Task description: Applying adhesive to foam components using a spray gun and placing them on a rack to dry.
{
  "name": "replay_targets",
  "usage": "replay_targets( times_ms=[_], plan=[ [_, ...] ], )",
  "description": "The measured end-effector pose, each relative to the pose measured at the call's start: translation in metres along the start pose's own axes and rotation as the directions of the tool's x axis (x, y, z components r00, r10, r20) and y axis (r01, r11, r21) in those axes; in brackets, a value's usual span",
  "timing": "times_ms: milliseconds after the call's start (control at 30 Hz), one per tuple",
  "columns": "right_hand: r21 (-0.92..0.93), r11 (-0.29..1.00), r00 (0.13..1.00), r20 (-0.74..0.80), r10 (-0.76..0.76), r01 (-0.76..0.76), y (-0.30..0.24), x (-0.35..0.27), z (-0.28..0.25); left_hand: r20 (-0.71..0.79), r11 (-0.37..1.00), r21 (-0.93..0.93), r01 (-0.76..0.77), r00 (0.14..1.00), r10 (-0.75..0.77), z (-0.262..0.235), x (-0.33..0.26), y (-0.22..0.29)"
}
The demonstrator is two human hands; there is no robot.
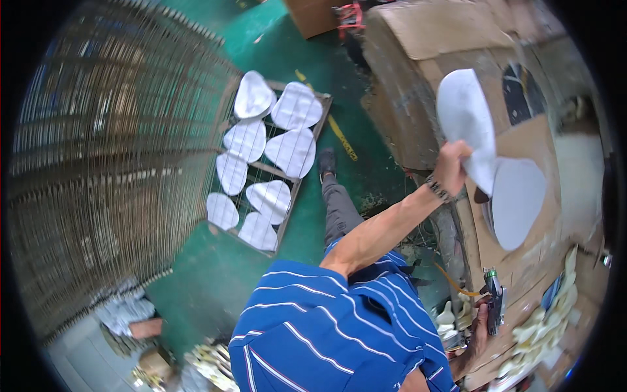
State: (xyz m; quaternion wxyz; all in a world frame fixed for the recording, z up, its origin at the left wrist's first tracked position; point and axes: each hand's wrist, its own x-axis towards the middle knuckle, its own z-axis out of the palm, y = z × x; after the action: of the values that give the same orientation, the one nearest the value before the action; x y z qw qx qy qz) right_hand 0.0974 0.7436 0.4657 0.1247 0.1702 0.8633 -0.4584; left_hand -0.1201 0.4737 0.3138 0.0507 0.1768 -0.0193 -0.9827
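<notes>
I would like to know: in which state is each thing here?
Left hand: closed on a white piece
Held white piece: raised, tilted
Right hand: closed around a hand tool
Second white piece: lying over cardboard
Other white pieces: lying on a wire shelf
Wristwatch: worn
Orange hose: curved

Green floor (189, 287) with a yellow stripe (343, 138), brown cardboard box (312, 16) at the top beside a red item (350, 16) too blurred to identify, crumpled grey-blue cloth (125, 310) lower left touching a reddish-brown block (145, 328), cream-coloured pieces (210, 367) heaped at the bottom edge.
</notes>
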Motion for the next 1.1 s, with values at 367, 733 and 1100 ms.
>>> replay_targets(
  times_ms=[367, 733, 1100],
  plan=[
    [-0.22, 0.964, 0.922, 0.383, -0.053, 0.147, -0.13, 0.07, 0.202, -0.601, 0.902, 0.178, -0.393, 0.683, 0.416, -0.255, 0.0, 0.29],
    [-0.53, 0.843, 0.799, 0.545, 0.254, 0.094, -0.195, 0.13, 0.422, -0.802, 0.669, 0.197, -0.717, 0.274, 0.53, -0.465, 0.018, 0.575],
    [-0.666, 0.736, 0.747, 0.55, 0.374, 0.122, -0.185, 0.161, 0.552, -0.686, 0.414, 0.34, -0.844, 0.079, 0.723, -0.638, -0.02, 0.726]
  ],
)
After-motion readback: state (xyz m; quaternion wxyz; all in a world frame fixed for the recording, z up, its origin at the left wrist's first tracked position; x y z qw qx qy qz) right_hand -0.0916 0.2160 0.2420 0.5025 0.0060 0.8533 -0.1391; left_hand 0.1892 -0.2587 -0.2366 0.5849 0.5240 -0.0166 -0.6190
